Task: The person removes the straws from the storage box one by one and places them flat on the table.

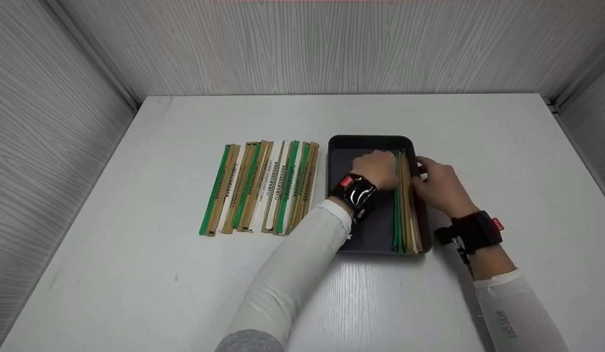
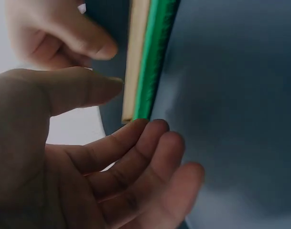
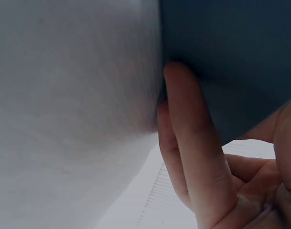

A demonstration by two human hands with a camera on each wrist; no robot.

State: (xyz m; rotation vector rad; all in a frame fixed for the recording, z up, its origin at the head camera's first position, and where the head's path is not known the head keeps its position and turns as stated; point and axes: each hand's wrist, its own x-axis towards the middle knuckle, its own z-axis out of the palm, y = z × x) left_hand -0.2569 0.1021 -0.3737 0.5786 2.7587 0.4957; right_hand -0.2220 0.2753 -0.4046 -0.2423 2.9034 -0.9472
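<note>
From the head camera, my left hand (image 1: 378, 171) lay inside the dark tray (image 1: 366, 142) on the white desk (image 1: 136, 274), its fingers against the bundle of green, tan and white strips (image 1: 406, 205) that lay lengthwise along the tray's right side. My right hand (image 1: 437, 186) rested on the tray's right rim, its fingers touching that edge just beside the strips. To the left of the tray, a row of more strips (image 1: 263, 186) lay side by side on the desk, near the tray but apart from it.

From the left wrist camera, my left hand (image 2: 78, 162) was open, its fingers (image 2: 150, 157) loosely bent and spread, holding nothing, the fingertips near the end of the green and tan strips (image 2: 145, 62). The fingers of my right hand showed beyond, at the tray's edge.

From the right wrist camera, my right hand (image 3: 217, 171) had straight fingers (image 3: 188, 124) pressed flat against the tray's outer wall (image 3: 231, 47), gripping nothing.
</note>
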